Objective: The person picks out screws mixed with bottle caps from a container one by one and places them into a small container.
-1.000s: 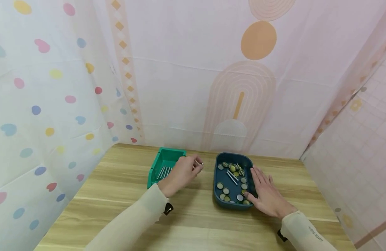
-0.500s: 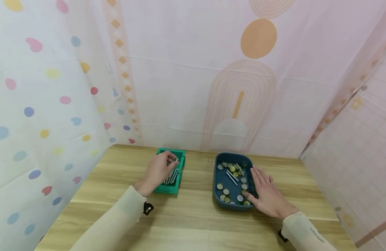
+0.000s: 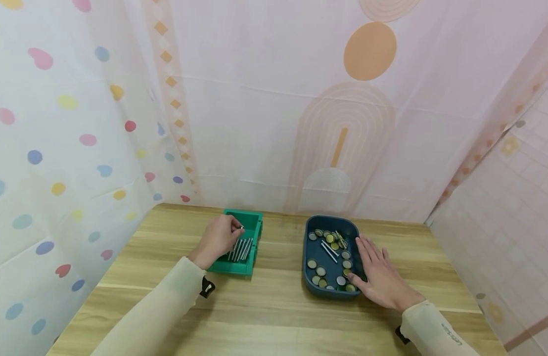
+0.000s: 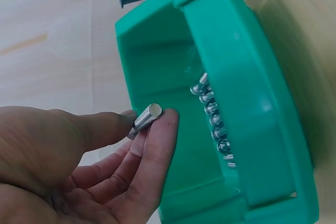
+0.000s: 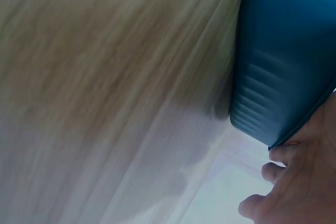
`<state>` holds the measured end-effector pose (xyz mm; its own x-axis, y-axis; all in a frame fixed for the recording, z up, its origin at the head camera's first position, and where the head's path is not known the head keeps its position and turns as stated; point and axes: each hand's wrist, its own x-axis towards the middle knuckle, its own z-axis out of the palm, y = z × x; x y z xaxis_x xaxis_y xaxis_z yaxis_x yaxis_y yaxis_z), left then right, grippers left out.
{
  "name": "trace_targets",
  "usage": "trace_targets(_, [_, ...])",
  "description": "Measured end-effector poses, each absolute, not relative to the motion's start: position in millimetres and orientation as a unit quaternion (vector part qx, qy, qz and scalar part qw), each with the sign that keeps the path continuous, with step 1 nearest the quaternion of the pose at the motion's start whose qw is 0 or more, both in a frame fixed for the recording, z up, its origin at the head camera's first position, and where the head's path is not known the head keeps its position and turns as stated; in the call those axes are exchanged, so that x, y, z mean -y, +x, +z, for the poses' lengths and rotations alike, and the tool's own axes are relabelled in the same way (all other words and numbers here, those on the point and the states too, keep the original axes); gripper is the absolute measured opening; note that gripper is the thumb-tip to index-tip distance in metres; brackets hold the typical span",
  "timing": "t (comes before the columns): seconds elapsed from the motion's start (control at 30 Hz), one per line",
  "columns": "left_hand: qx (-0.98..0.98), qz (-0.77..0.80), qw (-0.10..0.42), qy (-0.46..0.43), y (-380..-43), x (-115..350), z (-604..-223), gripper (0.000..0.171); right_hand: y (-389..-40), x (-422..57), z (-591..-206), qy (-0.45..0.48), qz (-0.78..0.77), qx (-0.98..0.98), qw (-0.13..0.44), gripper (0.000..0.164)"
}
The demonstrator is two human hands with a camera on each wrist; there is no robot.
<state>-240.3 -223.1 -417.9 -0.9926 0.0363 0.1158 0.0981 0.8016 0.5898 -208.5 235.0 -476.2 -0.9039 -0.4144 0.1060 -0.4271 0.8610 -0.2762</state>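
My left hand (image 3: 216, 240) is over the green bin (image 3: 231, 268) on the left of the table. Between thumb and fingertips it pinches a silver screw (image 4: 147, 119), whose flat round end shows in the left wrist view. Several more screws (image 3: 242, 249) lie side by side in the bin, their domed heads lined up in the left wrist view. To the right, my right hand (image 3: 381, 279) rests on the right rim of a dark blue tray (image 3: 329, 294), fingers extended along it and thumb at the edge. Inside that tray are several bottle caps (image 3: 320, 271) and a few loose screws (image 3: 330, 251).
Both containers stand on a wood-grain table (image 3: 274, 316), with a strip of tabletop between them. A patterned curtain (image 3: 265, 123) hangs right behind the table's back edge and along both sides.
My left hand has moved left, from beside the bin's right edge to over the bin, still pinching a screw. The right hand has stayed on the tray.
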Motion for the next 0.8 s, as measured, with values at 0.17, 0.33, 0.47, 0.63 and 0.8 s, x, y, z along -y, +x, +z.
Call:
trace_targets(0.17, [0.949,-0.314,0.011,-0.028,-244,219,-422,0.022,-209,-235,-476,0.221,0.139,0.965,0.023,0.097])
trace_targets(0.33, [0.953,-0.301,-0.007,-0.026,-245,217,-425,0.024,-210,-234,-478,0.222,0.133,0.966,0.028,0.097])
trace_targets(0.47, [0.959,-0.281,-0.01,-0.021,-244,217,-426,0.026,-211,-233,-477,0.222,0.136,0.965,0.025,0.097])
trace_targets(0.63, [0.966,-0.256,0.014,-0.028,-243,218,-430,0.026,-210,-233,-476,0.224,0.137,0.965,0.027,0.097])
trace_targets(0.8, [0.964,-0.259,0.034,-0.039,-240,218,-429,0.027,-210,-234,-476,0.225,0.134,0.965,0.027,0.097])
